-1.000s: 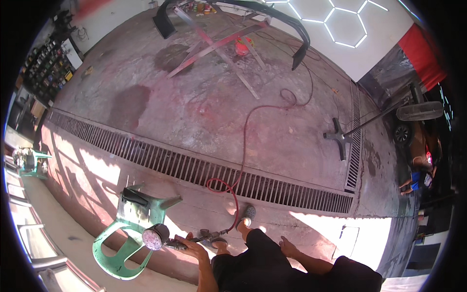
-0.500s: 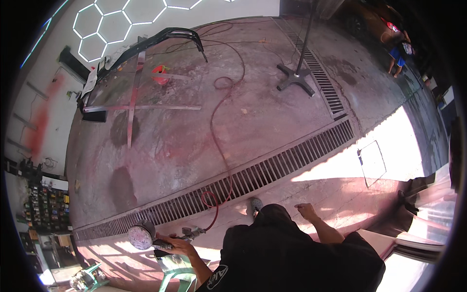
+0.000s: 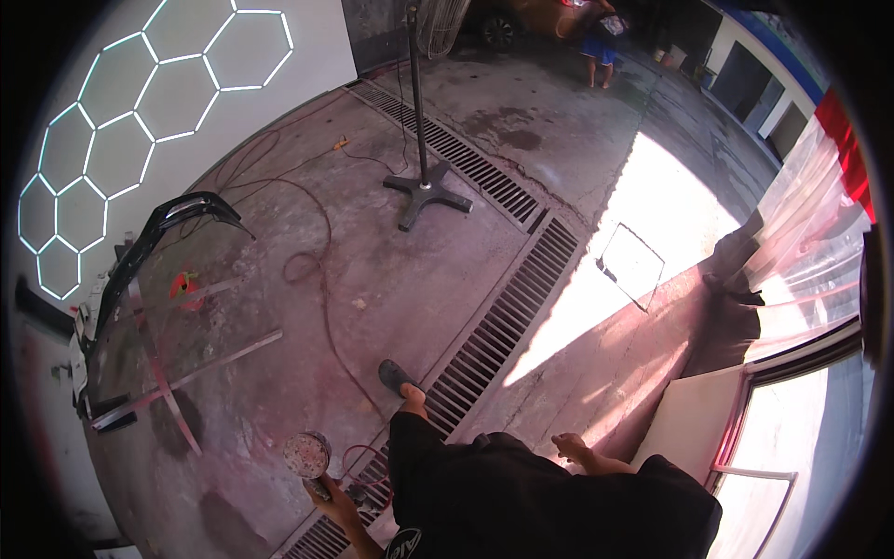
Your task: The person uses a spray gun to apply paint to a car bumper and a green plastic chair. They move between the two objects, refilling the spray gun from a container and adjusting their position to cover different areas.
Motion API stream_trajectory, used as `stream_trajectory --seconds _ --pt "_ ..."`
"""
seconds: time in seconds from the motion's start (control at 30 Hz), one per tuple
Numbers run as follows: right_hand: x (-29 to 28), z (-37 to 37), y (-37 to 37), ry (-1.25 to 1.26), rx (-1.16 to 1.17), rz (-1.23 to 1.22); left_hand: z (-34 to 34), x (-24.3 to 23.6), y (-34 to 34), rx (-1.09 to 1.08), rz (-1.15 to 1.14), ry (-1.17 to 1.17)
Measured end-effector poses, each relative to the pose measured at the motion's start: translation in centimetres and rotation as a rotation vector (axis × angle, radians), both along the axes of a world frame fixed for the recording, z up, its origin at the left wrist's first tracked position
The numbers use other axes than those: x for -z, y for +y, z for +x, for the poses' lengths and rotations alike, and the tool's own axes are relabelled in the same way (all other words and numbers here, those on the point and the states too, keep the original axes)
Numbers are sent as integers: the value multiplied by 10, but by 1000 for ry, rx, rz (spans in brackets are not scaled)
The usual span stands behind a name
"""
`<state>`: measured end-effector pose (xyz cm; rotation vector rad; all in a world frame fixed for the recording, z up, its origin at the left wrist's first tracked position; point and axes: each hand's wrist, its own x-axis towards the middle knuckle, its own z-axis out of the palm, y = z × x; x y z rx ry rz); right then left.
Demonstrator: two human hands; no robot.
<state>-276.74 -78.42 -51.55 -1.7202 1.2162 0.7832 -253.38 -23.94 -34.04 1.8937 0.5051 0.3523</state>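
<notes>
Low at the person's left, the left hand gripped a corded sander, fingers closed round its body, round pad tilted up and outward above the concrete floor. Its red cable looped toward the drain grate just beside it. Right hand hung empty, fingers loosely spread, well apart from the tool. Left hand nearer by far.

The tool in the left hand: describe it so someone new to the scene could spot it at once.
Find the long floor grate running diagonally across the concrete. Follow it down to the lower edge, where the left hand grips a handheld power tool beside the dark trousers. It is the only thing with a round, flat disc head, and a red cord loops beside it.
</notes>
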Motion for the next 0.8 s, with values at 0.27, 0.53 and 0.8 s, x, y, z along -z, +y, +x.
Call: stream_trajectory --seconds 0.27,0.53,0.8 --pt "-28 210 40 -6 -33 51 186 106 -3 279 -73 175" --pt "-36 354 19 -427 -45 -260 317 90 -11 323 -20 345" --pt "-27 486 24 -269 -609 -184 462 81 5 215 -33 326"
